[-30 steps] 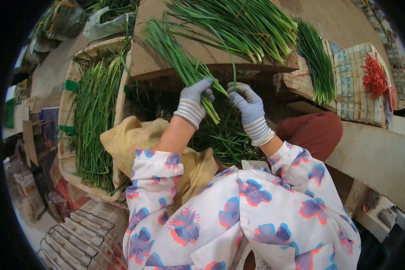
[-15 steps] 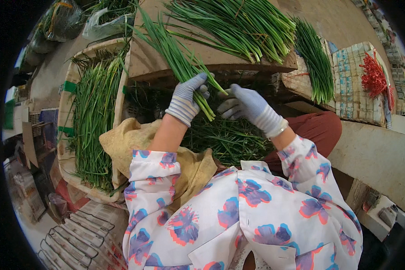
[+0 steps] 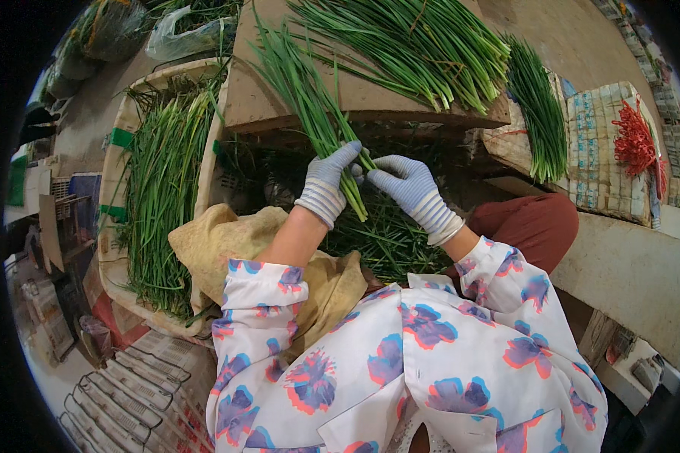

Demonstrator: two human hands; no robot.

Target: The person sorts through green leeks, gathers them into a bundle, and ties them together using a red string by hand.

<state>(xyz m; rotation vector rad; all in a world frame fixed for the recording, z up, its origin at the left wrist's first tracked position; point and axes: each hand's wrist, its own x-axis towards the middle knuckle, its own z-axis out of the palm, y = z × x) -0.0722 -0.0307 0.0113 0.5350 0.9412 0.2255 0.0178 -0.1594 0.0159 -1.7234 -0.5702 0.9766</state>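
Note:
My left hand, in a pale blue-grey knitted glove, is closed round a small bunch of garlic chives. Their leaves fan up and away to the left, while the pale stem ends stick out below the fist. My right hand, gloved the same way, pinches at the stems beside the left fingers; its fingertips are partly hidden. Beyond both hands, a thick pile of garlic chives lies on a brown board, stem ends toward the near right. Loose green leaves lie in the space below my hands.
At left stands a pale crate packed with chives, and a tan cloth drapes beside it. To the right, another chive bundle rests by a woven box with red ties. Wire racks stand at lower left.
My right hand has come in from the right and closed its fingers on the stems beside my left hand. The left hand with the bunch has shifted slightly nearer and right.

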